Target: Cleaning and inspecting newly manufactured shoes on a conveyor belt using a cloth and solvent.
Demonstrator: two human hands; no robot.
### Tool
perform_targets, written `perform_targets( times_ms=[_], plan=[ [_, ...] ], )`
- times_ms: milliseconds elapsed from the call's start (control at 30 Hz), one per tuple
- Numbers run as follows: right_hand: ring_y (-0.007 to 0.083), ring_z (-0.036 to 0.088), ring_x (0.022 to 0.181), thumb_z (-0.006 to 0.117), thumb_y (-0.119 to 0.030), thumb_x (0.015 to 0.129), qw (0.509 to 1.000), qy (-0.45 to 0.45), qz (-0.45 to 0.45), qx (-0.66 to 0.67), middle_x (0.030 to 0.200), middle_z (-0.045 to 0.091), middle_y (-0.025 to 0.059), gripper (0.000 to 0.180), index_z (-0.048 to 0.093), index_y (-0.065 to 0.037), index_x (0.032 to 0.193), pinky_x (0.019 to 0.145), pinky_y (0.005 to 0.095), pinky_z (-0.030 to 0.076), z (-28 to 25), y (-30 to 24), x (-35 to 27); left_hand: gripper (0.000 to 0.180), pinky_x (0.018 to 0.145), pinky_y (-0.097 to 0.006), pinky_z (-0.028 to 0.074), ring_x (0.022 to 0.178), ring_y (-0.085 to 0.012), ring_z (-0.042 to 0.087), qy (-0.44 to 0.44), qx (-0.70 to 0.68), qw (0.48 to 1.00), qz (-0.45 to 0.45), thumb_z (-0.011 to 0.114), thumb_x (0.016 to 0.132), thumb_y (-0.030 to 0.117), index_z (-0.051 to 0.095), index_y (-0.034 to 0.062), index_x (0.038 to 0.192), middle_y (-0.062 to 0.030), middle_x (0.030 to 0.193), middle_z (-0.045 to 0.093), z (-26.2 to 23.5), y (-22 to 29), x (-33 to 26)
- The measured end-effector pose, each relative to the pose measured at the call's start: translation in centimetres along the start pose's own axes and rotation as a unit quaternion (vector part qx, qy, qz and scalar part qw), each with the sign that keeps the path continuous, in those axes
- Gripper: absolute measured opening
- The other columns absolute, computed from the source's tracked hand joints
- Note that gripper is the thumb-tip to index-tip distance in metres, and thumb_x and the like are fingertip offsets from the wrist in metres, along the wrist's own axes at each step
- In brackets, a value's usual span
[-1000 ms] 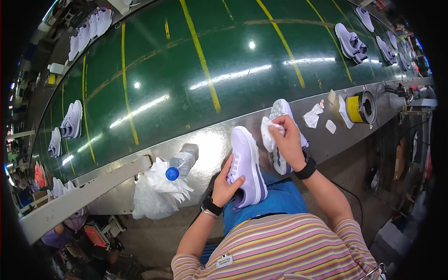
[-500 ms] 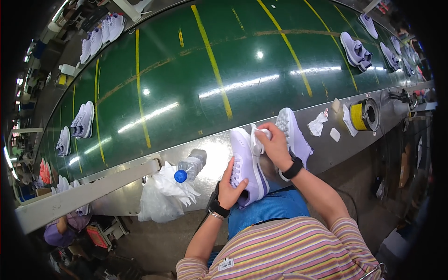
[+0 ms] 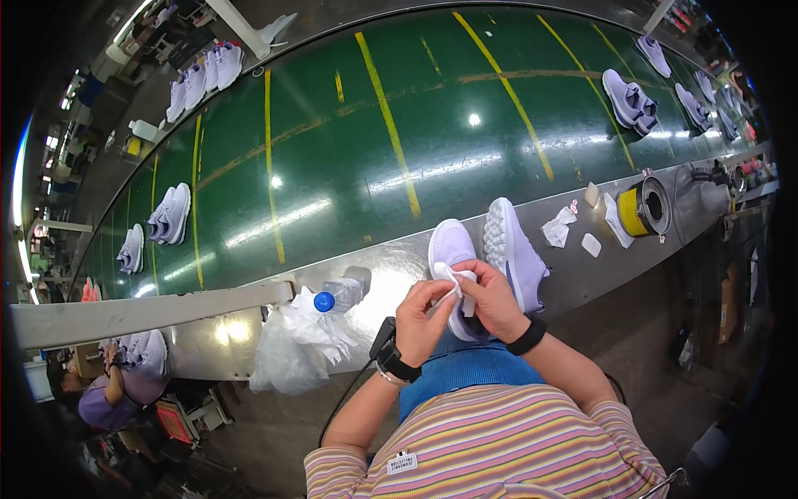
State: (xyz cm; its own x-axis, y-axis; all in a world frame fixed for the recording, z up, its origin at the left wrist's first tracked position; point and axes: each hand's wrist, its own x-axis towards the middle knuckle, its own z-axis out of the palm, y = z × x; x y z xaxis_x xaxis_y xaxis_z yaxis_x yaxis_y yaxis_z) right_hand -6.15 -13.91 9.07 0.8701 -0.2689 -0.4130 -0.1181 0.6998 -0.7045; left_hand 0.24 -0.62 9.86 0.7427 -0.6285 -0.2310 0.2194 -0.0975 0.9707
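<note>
Left hand (image 3: 422, 309) and right hand (image 3: 492, 298) meet over a lilac shoe (image 3: 453, 254) at the near edge of the metal ledge (image 3: 399, 274); both pinch a small white cloth (image 3: 453, 279) between fingertips, left gripping one end, right the other, stretched against the shoe's near part, prob. so it lies flat on the surface; the shoe lies along the ledge w/ toe pointing far, heel end toward the body, which keeps it within close reach. Just right of it, touching or nearly so, a 2nd shoe (image 3: 514, 249) lies on its side, knobbly white sole facing left. Further right on the ledge: crumpled white scraps (image 3: 559, 226), a small pad (image 3: 591, 244), a yellow tape roll (image 3: 644, 208); all near enough to grab w/o leaning. Left of the hands, a clear bottle w/ blue cap (image 3: 337, 296) lies on its side above a bunched plastic bag (image 3: 295, 345) hanging off the ledge. Beyond the ledge, a green belt (image 3: 332, 158) w/ yellow lines carries more pairs, far left (image 3: 170, 214) and far right (image 3: 629, 100), spaced well apart. Another person (image 3: 108, 391) sits low at far left.
</note>
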Motion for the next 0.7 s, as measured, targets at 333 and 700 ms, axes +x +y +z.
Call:
perform_targets(
  times_ms=[333,700],
  plan=[
    [0.0113,0.057,0.088,0.05,-0.009,0.09,0.997,-0.059,0.033,0.023,0.103,0.059,0.0071,0.029,0.049,0.003,0.117,0.078,0.023,0.046,0.8,1.7,-1.5,0.044,0.082,-0.027,0.047,0.099,-0.0192,0.058,0.036,0.125,0.989,0.069,0.044,0.084,-0.005,0.039,-0.0018,0.128,-0.017,0.111,0.056,0.5,2.1,-3.1],
    [0.0111,0.056,0.092,0.049,-0.009,0.091,0.973,-0.105,0.165,0.125,0.1,0.057,0.0062,0.022,0.05,0.001,0.111,0.083,0.025,0.045,2.1,2.8,-1.1,0.028,0.066,-0.024,0.047,0.075,-0.0121,0.056,0.116,0.208,0.967,0.095,0.064,0.075,-0.001,0.06,0.0036,0.103,-0.008,0.091,0.06,-2.6,1.7,-3.9]
  ],
)
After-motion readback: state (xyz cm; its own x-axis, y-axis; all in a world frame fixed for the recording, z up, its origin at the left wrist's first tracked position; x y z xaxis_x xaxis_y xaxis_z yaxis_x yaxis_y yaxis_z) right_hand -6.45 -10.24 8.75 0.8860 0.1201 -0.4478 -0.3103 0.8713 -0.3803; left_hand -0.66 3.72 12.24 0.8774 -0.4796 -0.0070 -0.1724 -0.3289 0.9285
